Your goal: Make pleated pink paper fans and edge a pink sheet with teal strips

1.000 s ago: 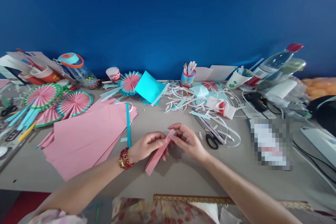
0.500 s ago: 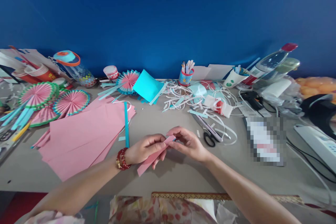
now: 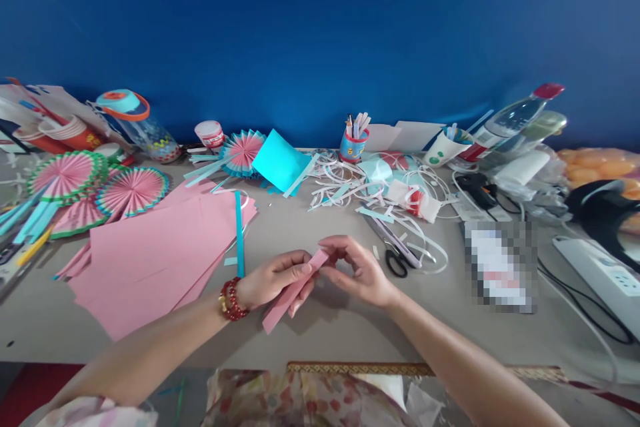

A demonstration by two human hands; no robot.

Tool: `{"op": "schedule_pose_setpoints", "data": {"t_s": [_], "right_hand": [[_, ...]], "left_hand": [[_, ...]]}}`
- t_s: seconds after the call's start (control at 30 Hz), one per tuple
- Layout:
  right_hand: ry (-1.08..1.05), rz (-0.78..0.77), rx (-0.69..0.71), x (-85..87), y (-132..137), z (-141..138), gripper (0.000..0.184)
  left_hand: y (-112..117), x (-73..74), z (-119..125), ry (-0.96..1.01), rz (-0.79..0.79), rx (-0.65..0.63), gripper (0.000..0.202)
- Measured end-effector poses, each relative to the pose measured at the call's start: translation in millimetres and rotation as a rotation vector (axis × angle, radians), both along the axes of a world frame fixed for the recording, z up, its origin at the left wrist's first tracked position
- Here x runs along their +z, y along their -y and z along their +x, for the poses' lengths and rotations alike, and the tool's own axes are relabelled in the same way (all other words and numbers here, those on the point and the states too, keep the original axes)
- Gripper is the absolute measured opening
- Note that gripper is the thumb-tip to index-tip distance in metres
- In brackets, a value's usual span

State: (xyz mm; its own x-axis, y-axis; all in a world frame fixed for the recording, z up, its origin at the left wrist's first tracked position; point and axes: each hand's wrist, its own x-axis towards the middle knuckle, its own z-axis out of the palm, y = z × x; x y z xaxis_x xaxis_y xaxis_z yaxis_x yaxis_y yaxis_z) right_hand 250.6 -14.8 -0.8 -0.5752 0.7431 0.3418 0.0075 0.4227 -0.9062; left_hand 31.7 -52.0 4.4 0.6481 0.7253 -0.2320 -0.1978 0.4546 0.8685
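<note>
A narrow folded strip of pink paper [image 3: 289, 298] slants above the table in front of me. My left hand [image 3: 277, 280] is closed on its middle, the thumb lying along the top face and fingers underneath. At the upper end, the curled fingers and thumb of my right hand [image 3: 356, 271] close around the tip; their exact contact is partly hidden. Large pink paper sheets [image 3: 160, 267] lie in an overlapping stack left of my hands. A blue paper strip [image 3: 240, 233] lies between that stack and my left hand.
Pleated paper rosettes [image 3: 133, 191] lie at the left. Curled white paper strips [image 3: 335, 180] heap at the back, near a pen cup [image 3: 354, 145] and a bright blue paper [image 3: 281, 161]. Black-handled scissors [image 3: 397, 263] and a power strip [image 3: 603, 270] lie to the right.
The pink strip has turned slightly, and the blue edge at its upper end no longer shows. My right fingers have shifted up and opened a little around that end.
</note>
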Motion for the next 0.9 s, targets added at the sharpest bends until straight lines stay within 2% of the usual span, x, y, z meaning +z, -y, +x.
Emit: {"op": "schedule_pose_setpoints", "data": {"t_s": [0.1, 0.27, 0.47, 0.73, 0.9], "right_hand": [[0.038, 0.061, 0.021, 1.3, -2, 4, 0.029], [-0.001, 0.025, 0.081, 5.2, -1, 3, 0.021], [-0.033, 0.108, 0.059, 8.5, -4, -2, 0.014], [-0.092, -0.027, 0.129, 2.3, -3, -2, 0.01], [-0.077, -0.039, 0.114, -2.7, -3, -1, 0.009]], "left_hand": [[0, -0.2, 0, 0.019, -0.002, -0.032, 0.028], [2, -0.1, -1, 0.016, -0.019, -0.076, 0.027], [2, 0.1, 0, 0.023, -0.055, -0.094, 0.028], [3, 1.6, 2, 0.04, -0.08, -0.093, 0.027], [4, -2.3, 0, 0.026, -0.051, -0.09, 0.028]]}}
